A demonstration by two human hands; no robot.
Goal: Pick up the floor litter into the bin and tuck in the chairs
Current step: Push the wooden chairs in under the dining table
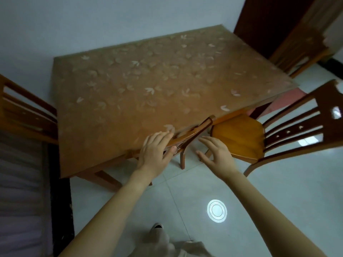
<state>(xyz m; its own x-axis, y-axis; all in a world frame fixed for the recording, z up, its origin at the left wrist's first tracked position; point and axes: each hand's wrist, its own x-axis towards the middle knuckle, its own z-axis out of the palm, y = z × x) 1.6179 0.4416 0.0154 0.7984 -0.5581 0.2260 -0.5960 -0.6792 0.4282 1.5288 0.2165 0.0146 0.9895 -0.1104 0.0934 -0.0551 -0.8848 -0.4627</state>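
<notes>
A wooden chair (193, 133) stands pushed in at the near edge of the table (130, 93), its top rail against the tabletop. My left hand (155, 152) rests on that rail, fingers laid fairly straight over it and the thumb against its near face. My right hand (216, 153) hovers just right of the chair, fingers spread and touching nothing. A second wooden chair (241, 136) stands at the table's right corner, its seat mostly out from under the table and its dark slatted back toward the right. No litter or bin is in view.
A third chair (24, 112) stands at the table's left end and a fourth chair (300, 52) at the far right by a dark door (269, 19). A pink mat (291, 97) lies under the table. A grey padded piece (18, 182) fills the left edge. White floor tiles (278, 201) lie around me.
</notes>
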